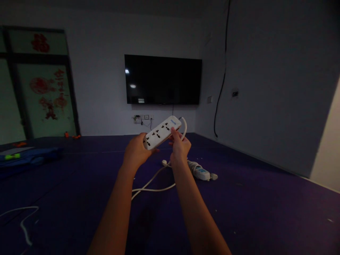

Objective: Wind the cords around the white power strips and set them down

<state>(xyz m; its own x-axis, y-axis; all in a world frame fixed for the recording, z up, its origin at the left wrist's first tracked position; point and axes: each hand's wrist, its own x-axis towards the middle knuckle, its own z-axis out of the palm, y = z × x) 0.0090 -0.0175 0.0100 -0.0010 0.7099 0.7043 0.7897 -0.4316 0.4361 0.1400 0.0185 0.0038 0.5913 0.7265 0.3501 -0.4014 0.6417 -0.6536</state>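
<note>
White plastic stands out in the dim room: a strip [162, 132] of sockets, held up in front of the person above the purple floor [239, 205], slanting with its right end higher. The left hand [136, 150] is curled round the lower end, its fingertips showing beneath the edge. The right hand [180, 146] is partly closed on the strip near the upper end, thumb on the face just below the blue lettering [173, 122]. A cord [185, 126] leaves that end and bends down to the right hand; whether the fingers grip it too, I cannot tell.

Below, a pale cable [156, 190] crosses itself on the floor. Just right of the right forearm lies a second strip [201, 173], wire [193, 165] wound about it, a plug [213, 176] at its end. Beyond, a dark TV [163, 79] hangs above wall outlets [147, 117].
</note>
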